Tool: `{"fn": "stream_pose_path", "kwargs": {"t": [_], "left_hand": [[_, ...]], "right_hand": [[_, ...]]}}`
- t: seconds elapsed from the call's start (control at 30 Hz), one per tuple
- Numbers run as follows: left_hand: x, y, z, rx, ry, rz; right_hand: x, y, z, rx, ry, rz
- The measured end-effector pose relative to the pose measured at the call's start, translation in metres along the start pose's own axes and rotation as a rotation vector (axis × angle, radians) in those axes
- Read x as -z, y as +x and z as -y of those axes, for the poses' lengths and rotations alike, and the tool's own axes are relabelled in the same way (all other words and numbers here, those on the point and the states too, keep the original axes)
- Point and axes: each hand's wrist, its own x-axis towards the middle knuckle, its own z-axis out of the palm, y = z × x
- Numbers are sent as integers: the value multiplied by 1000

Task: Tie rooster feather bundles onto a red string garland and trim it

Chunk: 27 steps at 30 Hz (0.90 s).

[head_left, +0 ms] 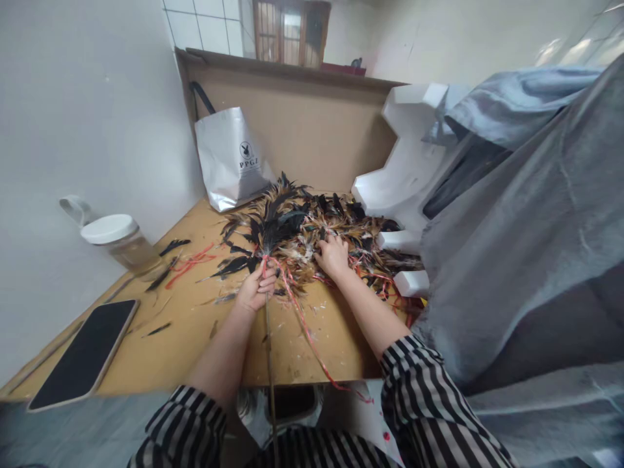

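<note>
My left hand (255, 288) is closed around the base of a bunch of dark feathers (273, 224), which fans upward and sits on a thin stick (270, 364) running down toward me. A red string (305, 325) hangs from the bound spot across the table edge. My right hand (333, 255) rests in the pile of loose black and brown feathers (351, 234), with its fingers curled into the pile; what they pinch is hidden.
A dark phone (85, 354) lies at the wooden table's (160, 351) front left. A jar with a white lid (119, 242) stands by the left wall. A silver bag (229, 159) leans at the back. White foam blocks (407, 175) and grey cloth (526, 247) crowd the right.
</note>
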Motion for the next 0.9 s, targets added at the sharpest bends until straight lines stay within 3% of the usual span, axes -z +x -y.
{"fn": "stream_pose_path", "kwargs": {"t": [0.13,0.3,0.43,0.53,0.63,0.77,0.9], "left_hand": [[0,0,0,7,7,2],[1,1,0,4,-2,-6],[3,2,-1,13,-2,14],[3,2,-1,12,2,28],[2,1,-1,5,6,26],[1,0,0,-7,3,23],[1,1,1,-1,11,35]], "right_hand": [[-8,8,1,-74,25,-52],[-9,27,-21,-181,458,-172],[-5,31,-40,-140,707,-242],[-3,23,-41,0,640,-187],[0,12,-34,112,432,-34],[-1,3,-28,5,84,84],[-7,-1,-27,-121,-22,136]]}}
